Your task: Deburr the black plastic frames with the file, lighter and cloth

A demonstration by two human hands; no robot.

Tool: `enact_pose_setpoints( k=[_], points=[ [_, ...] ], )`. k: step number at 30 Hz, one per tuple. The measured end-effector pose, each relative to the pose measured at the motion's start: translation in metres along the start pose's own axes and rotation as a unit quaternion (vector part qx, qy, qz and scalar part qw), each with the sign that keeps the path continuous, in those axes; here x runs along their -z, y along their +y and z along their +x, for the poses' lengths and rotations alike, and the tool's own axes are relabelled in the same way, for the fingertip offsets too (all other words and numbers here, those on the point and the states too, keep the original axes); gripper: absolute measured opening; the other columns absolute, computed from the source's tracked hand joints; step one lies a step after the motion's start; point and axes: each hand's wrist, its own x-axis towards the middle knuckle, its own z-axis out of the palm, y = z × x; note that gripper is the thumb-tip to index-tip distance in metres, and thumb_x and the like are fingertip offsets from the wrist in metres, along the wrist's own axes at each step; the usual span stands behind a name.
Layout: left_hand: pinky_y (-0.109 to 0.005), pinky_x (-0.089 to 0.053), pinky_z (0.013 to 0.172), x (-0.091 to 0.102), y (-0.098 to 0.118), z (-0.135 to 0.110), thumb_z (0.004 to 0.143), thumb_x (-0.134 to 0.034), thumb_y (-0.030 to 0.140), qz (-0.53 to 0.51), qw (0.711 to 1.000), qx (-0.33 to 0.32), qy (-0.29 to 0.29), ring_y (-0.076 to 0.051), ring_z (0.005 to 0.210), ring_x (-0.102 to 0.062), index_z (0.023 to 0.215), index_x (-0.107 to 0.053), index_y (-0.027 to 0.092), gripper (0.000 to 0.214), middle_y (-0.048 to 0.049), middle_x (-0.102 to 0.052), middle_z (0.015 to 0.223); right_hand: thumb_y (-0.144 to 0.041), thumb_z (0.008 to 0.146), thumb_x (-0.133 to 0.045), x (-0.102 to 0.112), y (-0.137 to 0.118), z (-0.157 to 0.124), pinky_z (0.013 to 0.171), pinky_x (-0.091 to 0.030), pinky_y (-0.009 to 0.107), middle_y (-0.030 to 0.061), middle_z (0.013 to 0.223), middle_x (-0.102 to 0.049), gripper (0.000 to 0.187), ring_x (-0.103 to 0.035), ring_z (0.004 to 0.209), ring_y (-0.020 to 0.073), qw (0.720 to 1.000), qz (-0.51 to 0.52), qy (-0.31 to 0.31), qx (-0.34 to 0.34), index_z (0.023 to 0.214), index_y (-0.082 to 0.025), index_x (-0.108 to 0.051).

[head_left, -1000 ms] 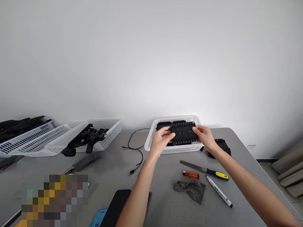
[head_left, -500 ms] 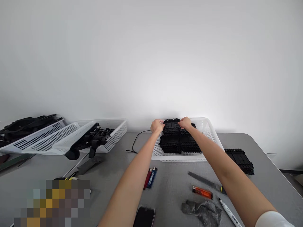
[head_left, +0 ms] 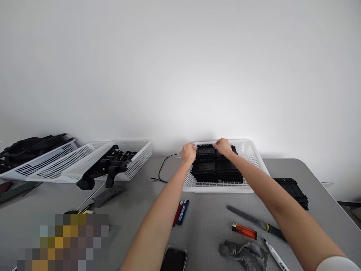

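Observation:
A black ridged plastic panel (head_left: pixel 205 149) lies at the back left of a white perforated basket (head_left: pixel 221 189), level with the stacks of like panels (head_left: pixel 229 171) there. At its left edge is my left hand (head_left: pixel 188 153), the fingers closed on that side. My right hand (head_left: pixel 223 146) pinches around the panel's right back corner with thumb and forefinger. Both fingertips are small in the view, and the panel's underside is hidden.
More black panels (head_left: pixel 291 192) lie right of the basket, beside my right forearm. A file (head_left: pixel 246 215), an orange lighter (head_left: pixel 244 230), a grey cloth (head_left: pixel 245 254), a marker (head_left: pixel 275 255) and a phone (head_left: pixel 174 259) are nearer. Leftward stands another basket (head_left: pixel 138 162) with black parts.
Between my hands, the black panel has gone down from a raised, tilted position to lying flat on the stack. The view has shifted slightly.

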Motion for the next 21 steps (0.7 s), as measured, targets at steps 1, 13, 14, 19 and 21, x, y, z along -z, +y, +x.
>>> enact_pose_setpoints(
  k=[1,13,14,19,21],
  points=[
    [-0.032,-0.047,0.083,0.006,0.002,-0.006,0.086,-0.058,0.029,-0.007,1.0,-0.007,0.011,-0.024,0.1,-0.064,0.104,-0.07,0.023,0.023,-0.0077,-0.072,0.107,-0.03,0.084,-0.064,0.013,0.002,-0.009,0.07,-0.05,0.028,0.0119,0.094,-0.071,0.019,-0.066,0.082,0.0201,1.0,0.001,0.008,0.022,0.093,-0.015,-0.07],
    [-0.031,-0.048,0.079,0.069,0.017,-0.195,0.085,-0.052,0.031,-0.217,0.967,-0.104,0.086,-0.02,0.085,-0.064,0.1,-0.067,0.021,0.023,-0.0061,-0.072,0.104,-0.046,0.085,-0.055,0.155,0.143,-0.169,0.099,-0.042,0.04,0.0153,0.138,-0.053,0.057,-0.051,0.124,0.0309,0.978,-0.183,0.041,0.088,0.135,-0.018,-0.054],
    [-0.03,-0.048,0.075,0.074,0.016,-0.217,0.086,-0.052,0.034,-0.236,0.963,-0.099,0.081,-0.021,0.086,-0.064,0.101,-0.067,0.022,0.025,-0.0063,-0.071,0.105,-0.05,0.081,-0.06,0.16,0.157,-0.173,0.102,-0.039,0.042,0.0152,0.144,-0.047,0.07,-0.044,0.131,0.0327,0.974,-0.208,-0.005,0.09,0.141,-0.019,-0.047],
    [-0.033,-0.049,0.072,0.077,0.006,-0.326,0.086,-0.051,0.044,-0.279,0.957,-0.051,0.058,-0.023,0.087,-0.063,0.104,-0.066,0.024,0.031,-0.0087,-0.07,0.104,-0.055,0.057,-0.079,0.171,0.197,-0.179,0.111,-0.028,0.046,0.0159,0.155,-0.031,0.11,-0.025,0.143,0.0368,0.935,-0.291,-0.196,0.045,0.151,-0.021,-0.032],
    [-0.034,-0.05,0.07,0.069,0.004,-0.368,0.086,-0.052,0.048,-0.276,0.96,-0.027,0.021,-0.023,0.078,-0.062,0.105,-0.066,0.024,0.034,-0.0089,-0.07,0.095,-0.049,0.052,-0.083,0.171,0.2,-0.179,0.109,-0.03,0.044,0.018,0.152,-0.035,0.113,-0.029,0.14,0.0377,0.932,-0.3,-0.197,0.041,0.149,-0.02,-0.035]
  ],
)
